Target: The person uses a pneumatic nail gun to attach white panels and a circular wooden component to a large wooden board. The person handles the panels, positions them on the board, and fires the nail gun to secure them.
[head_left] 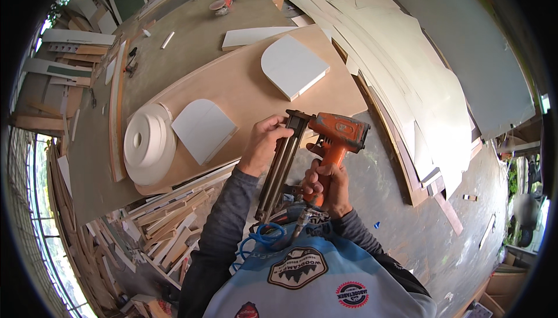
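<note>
An orange pneumatic nail gun (342,130) is held up in front of my chest, its long dark magazine slanting down to the left. My right hand (336,189) wraps round its handle. With thumb and fingers, my left hand (261,145) grips the upper end of the magazine near the nose. At the handle's base sits a metal air fitting (303,219), and a coiled blue hose (256,240) lies beside it against my shirt. Just beyond my left hand, a white board piece with a rounded corner (203,129) rests on a brown wooden panel (244,94).
Another rounded white piece (293,65) and a stack of white round discs (148,141) are on the panel. Large pale sheets (401,74) lie at the right. Wood offcuts (168,231) pile up at lower left. An angle grinder (224,5) lies at the far side.
</note>
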`<move>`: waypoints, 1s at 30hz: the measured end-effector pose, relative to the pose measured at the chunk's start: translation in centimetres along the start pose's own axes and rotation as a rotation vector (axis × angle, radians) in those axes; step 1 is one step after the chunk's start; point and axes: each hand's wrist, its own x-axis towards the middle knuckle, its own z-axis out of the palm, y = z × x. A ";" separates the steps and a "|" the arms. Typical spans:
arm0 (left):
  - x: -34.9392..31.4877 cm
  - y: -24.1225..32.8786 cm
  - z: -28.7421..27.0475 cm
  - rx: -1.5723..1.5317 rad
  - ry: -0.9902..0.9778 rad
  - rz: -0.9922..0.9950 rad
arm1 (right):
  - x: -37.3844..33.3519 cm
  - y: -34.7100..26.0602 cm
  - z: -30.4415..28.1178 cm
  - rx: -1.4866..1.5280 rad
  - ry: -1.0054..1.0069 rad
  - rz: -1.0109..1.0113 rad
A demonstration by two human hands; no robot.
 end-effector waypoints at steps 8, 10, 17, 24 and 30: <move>0.4 -1.5 0.7 -0.026 0.047 -0.037 | -0.1 0.3 -1.2 0.075 -0.016 0.017; 0.8 -2.1 0.6 0.135 0.088 0.091 | 0.0 0.3 -1.2 0.059 -0.003 0.024; 0.9 -2.4 0.5 0.644 0.195 0.172 | 0.3 0.8 -1.5 0.025 0.048 0.047; -8.2 -0.9 -1.1 0.575 0.193 0.188 | 0.2 0.9 -1.6 0.020 0.179 0.049; -15.6 -3.7 2.4 0.529 0.190 0.183 | 0.4 1.6 -2.7 0.067 0.199 0.039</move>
